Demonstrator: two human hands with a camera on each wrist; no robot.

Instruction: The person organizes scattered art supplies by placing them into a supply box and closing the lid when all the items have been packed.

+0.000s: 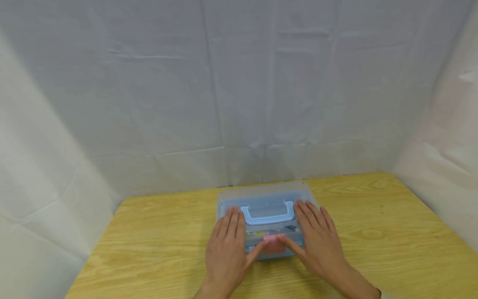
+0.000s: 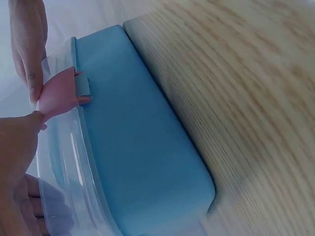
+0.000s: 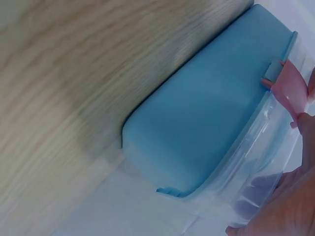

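A blue storage box with a clear lid, a light blue carry handle and a pink front latch sits on the wooden table. My left hand lies flat on the lid left of the handle, its thumb touching the latch. My right hand lies flat on the right side, thumb also at the latch. In the left wrist view the pink latch sits between both thumbs, tilted outward above the blue base. The right wrist view shows the latch and base.
White cloth hangs close behind the table and along both sides. Bare wood lies left, right and in front of the box. Small coloured items show dimly through the lid.
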